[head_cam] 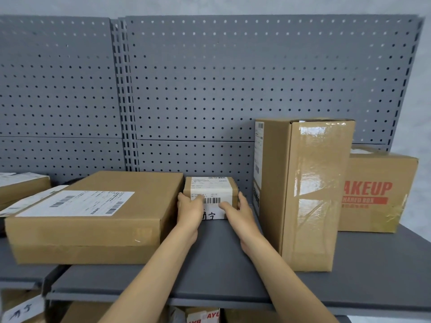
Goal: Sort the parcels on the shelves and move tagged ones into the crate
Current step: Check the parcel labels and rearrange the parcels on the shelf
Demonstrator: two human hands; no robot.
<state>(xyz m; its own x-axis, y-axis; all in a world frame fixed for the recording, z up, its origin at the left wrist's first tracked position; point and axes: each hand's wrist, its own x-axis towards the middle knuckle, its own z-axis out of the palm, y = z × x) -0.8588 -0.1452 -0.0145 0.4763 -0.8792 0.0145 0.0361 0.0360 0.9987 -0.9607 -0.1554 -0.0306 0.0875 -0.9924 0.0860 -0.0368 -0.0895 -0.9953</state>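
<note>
A small cardboard parcel [211, 188] sits at the back of the grey shelf [210, 271], against the pegboard. It carries a white barcode label and a white tag with handwritten characters on its front. My left hand [190, 212] grips its left side and front. My right hand [240, 212] grips its right side, with fingers across the front tag. Both arms reach in between the neighbouring boxes. No crate is in view.
A wide flat labelled box [93, 220] lies just left of the small parcel. A tall taped box [300, 190] stands to the right, with a red-printed "MAKEUP" box [377, 194] behind it. More parcels sit at far left [21, 185] and on the shelf below [203, 315].
</note>
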